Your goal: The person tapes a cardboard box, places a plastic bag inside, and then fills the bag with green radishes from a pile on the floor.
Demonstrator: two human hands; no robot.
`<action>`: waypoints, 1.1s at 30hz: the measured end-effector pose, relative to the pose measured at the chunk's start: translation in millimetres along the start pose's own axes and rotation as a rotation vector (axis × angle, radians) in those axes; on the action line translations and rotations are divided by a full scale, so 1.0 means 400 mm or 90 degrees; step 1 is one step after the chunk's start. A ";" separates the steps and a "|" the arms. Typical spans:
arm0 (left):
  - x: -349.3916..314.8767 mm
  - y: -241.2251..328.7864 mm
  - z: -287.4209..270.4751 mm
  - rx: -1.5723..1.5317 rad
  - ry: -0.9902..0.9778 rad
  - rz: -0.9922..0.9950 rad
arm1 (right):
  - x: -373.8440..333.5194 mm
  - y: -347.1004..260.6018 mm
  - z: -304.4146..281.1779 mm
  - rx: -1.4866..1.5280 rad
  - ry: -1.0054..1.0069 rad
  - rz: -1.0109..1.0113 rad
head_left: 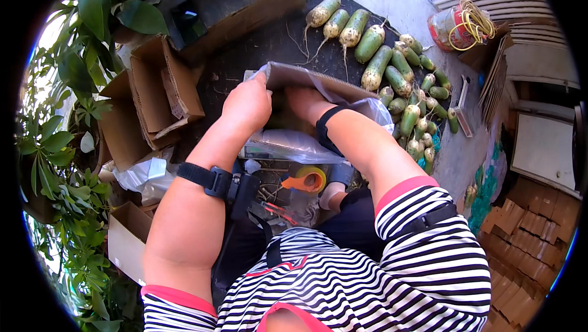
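Observation:
In front of me is a cardboard box [323,81] lined with a clear plastic bag [288,141], whose loose edges spill over the sides. My left hand [247,104] is closed on the box's left rim, thumb up against the corner. Reaching down inside the box, my right hand [300,100] shows only its back; its fingers and anything in them are hidden. Green-and-white radishes [376,69] with soil on them lie in a big group beyond the box and to its right.
Below the box sits an orange tape dispenser [306,179] near red-handled scissors [280,212]. Open cardboard boxes [165,87] and leafy plants [58,142] line the left. At right stand a red bucket with yellow cord [456,26] and flattened cartons [527,234].

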State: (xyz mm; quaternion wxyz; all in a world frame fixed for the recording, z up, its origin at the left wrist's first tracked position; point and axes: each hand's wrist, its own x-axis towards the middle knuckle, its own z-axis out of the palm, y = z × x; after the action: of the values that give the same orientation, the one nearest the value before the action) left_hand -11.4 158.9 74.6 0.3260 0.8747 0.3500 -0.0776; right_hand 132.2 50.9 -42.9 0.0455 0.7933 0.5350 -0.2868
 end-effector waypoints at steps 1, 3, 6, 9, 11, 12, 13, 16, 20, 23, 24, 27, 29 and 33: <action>0.002 0.001 0.000 0.003 0.009 -0.001 | 0.007 0.009 -0.004 -0.020 -0.016 -0.002; 0.003 -0.002 -0.002 0.007 0.010 -0.001 | 0.004 0.012 -0.036 -0.089 -0.151 -0.050; 0.002 -0.004 -0.001 -0.008 0.000 0.001 | -0.009 0.024 -0.121 -0.103 -0.419 -0.079; 0.004 -0.015 -0.006 -0.018 -0.012 0.000 | -0.136 0.046 -0.223 -0.113 -0.381 -0.042; 0.013 -0.037 0.000 -0.020 -0.014 0.004 | -0.240 0.084 -0.284 -0.008 -0.279 -0.053; 0.016 -0.049 0.002 -0.004 -0.017 -0.007 | -0.289 0.106 -0.309 0.058 -0.212 -0.074; 0.014 -0.043 -0.006 -0.026 -0.017 -0.007 | -0.354 0.134 -0.325 0.239 -0.122 -0.056; 0.017 -0.043 -0.004 -0.036 -0.015 0.005 | -0.534 0.230 -0.313 0.674 0.110 0.086; 0.030 -0.077 0.011 -0.106 -0.008 0.049 | -0.740 0.413 -0.034 0.902 0.408 0.405; 0.045 -0.100 0.034 -0.152 -0.024 0.058 | -0.874 0.468 0.347 0.870 0.508 0.569; 0.054 -0.109 0.032 -0.094 0.003 0.061 | -0.911 0.457 0.465 0.892 0.401 0.683; 0.094 -0.162 0.067 -0.117 0.019 0.086 | -1.016 0.345 0.706 0.900 0.123 0.733; 0.121 -0.204 0.081 -0.155 0.036 0.095 | -1.048 0.267 0.787 0.890 0.130 0.727; 0.105 -0.203 0.077 -0.056 0.089 0.107 | -1.039 0.286 0.842 0.906 0.085 0.684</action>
State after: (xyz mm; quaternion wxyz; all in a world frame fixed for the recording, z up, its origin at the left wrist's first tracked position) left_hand -31.0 207.4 -6.4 0.3444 0.8891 0.3004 0.0263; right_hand -13.7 -467.0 -140.4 -0.3607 0.7923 -0.2118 -0.4441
